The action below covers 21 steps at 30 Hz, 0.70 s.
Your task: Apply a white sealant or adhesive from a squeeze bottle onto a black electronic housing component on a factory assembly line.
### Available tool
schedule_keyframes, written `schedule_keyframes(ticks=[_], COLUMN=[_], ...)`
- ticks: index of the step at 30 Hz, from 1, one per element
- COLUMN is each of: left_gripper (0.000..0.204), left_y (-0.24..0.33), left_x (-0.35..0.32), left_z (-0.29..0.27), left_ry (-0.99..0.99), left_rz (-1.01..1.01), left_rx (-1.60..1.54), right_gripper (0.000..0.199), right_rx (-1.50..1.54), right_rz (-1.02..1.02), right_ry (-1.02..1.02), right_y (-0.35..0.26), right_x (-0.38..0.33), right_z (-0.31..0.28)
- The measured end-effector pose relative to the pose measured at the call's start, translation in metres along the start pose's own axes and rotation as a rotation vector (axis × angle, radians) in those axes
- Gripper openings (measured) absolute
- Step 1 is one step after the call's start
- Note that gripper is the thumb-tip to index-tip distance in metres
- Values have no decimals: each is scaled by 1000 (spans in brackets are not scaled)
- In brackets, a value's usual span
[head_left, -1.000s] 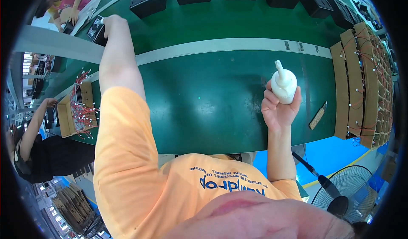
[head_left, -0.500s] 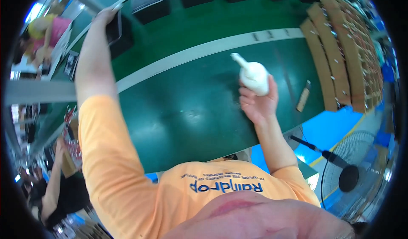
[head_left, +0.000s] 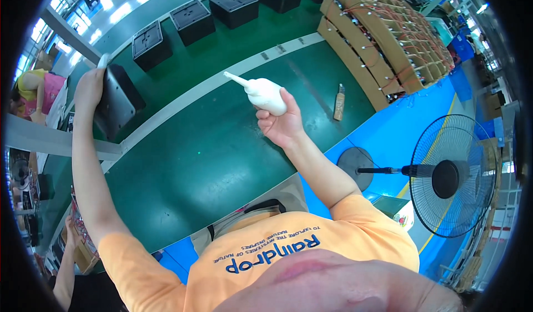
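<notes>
Partly, the black box [head_left: 115, 102] is covered by the left hand [head_left: 89, 89], whose fingers are wrapped over its upper edge; its far face cannot be made out. Beyond the green belt's [head_left: 205, 151] pale stripe, more black boxes [head_left: 191, 20] are ranged, and cardboard trays of wired parts [head_left: 383, 37] are stacked at the belt's right end. A small brown tool [head_left: 338, 102] is laid on the belt near those trays. Off the belt, a standing fan [head_left: 452, 176] is seen. The white squeeze bottle [head_left: 264, 93] is gripped by the closed right hand [head_left: 280, 124] above the belt, its long axis tilted, nozzle pointed up-left toward the black box.
</notes>
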State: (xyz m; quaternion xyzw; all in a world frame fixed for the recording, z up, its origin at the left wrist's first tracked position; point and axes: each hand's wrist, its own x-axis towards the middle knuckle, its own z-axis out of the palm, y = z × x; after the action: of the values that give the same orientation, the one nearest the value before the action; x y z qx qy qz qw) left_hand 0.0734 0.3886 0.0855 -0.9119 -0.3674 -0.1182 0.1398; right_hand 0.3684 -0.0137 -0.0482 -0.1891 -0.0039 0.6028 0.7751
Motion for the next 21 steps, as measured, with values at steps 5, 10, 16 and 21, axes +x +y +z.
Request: schedule_keyframes(ticks=[5,10,16,21], left_gripper=[43,53,52,53], left_y=[28,98,185,215], left_x=[-148,-284,-351,-350], left_z=[-51,-61,-60,-58], left_ry=[-53,-176,126,355], left_rz=[-316,-914,-1331,-1210], left_rx=[-551,-1668,-2135,-2193], right_gripper=[52,52,57,75], right_rx=[-45,-123,-327,-928], right_rz=[-36,-70,-151,-528], right_ry=[-15,-13,-106,-324], right_y=[2,16,51,84], right_x=[-3,-11,-36,-78], right_z=[2,13,45,67])
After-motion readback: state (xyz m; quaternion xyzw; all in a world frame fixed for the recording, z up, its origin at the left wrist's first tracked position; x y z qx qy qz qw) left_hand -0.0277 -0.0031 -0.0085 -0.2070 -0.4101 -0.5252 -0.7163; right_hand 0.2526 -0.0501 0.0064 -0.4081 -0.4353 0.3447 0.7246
